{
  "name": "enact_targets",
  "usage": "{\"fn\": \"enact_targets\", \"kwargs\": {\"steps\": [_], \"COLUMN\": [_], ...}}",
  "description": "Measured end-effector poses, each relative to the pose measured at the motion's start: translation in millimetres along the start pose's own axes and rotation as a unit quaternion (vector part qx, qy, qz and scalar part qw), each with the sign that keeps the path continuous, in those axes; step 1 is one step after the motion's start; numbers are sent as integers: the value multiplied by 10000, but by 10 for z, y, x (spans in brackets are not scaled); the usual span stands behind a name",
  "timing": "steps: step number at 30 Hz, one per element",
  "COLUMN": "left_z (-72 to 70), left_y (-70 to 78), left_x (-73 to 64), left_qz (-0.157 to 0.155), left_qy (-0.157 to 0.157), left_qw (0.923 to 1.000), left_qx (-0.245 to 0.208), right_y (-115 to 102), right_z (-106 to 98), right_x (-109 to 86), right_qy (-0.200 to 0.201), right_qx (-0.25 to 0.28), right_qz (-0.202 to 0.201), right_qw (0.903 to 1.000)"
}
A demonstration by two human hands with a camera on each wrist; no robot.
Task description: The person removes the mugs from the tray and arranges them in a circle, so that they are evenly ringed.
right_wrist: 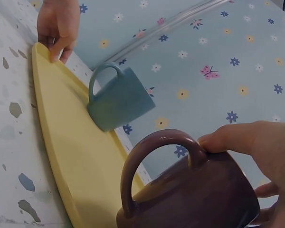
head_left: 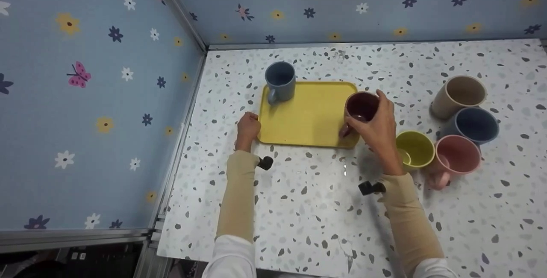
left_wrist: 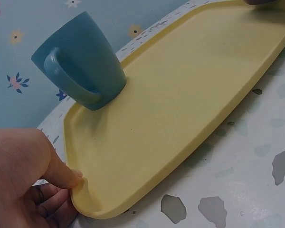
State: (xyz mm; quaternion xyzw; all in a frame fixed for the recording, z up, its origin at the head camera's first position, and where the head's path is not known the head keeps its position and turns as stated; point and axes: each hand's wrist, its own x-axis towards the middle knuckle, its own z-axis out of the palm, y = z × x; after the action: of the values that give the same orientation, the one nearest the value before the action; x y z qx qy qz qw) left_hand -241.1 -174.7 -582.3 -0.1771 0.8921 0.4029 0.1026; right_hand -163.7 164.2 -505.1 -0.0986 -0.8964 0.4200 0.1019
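Note:
A yellow tray [head_left: 316,115] lies on the speckled table. My left hand [head_left: 248,127] pinches its near left corner, the thumb [left_wrist: 69,176] over the rim in the left wrist view. At the tray's far left corner a blue-grey mug [head_left: 283,82] stands upright, its handle toward me. My right hand [head_left: 380,126] grips a dark maroon mug [right_wrist: 194,190] round its upper part, thumb on one side and fingers on the other. In the head view this mug overlaps the tray's right end, its handle [head_left: 345,131] pointing toward the near left.
Right of the tray several mugs stand close together: a beige mug [head_left: 461,94], a dark blue mug [head_left: 475,125], a lime-green mug [head_left: 413,150] and a pink mug [head_left: 457,156]. My right forearm passes close to the green one. Flowered wall panels [head_left: 359,9] border the table behind and at left.

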Motion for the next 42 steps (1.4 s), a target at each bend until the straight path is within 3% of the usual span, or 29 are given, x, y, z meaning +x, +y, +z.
{"fn": "enact_targets", "kwargs": {"steps": [7,20,42], "left_z": [-4,8,5], "left_y": [8,-1,14], "left_x": [-22,3,-17], "left_qz": [58,-15,-1], "left_qy": [-23,-52,-4], "left_qw": [10000,10000,10000], "left_qx": [-11,-37,-10], "right_y": [15,97,201], "right_z": [-107,-322,-456], "right_x": [8,21,35], "right_qy": [-114,-181,-457], "right_qx": [-256,-521,-798], "right_qz": [332,585,1075], "right_qw": [9991,9968,9899]}}
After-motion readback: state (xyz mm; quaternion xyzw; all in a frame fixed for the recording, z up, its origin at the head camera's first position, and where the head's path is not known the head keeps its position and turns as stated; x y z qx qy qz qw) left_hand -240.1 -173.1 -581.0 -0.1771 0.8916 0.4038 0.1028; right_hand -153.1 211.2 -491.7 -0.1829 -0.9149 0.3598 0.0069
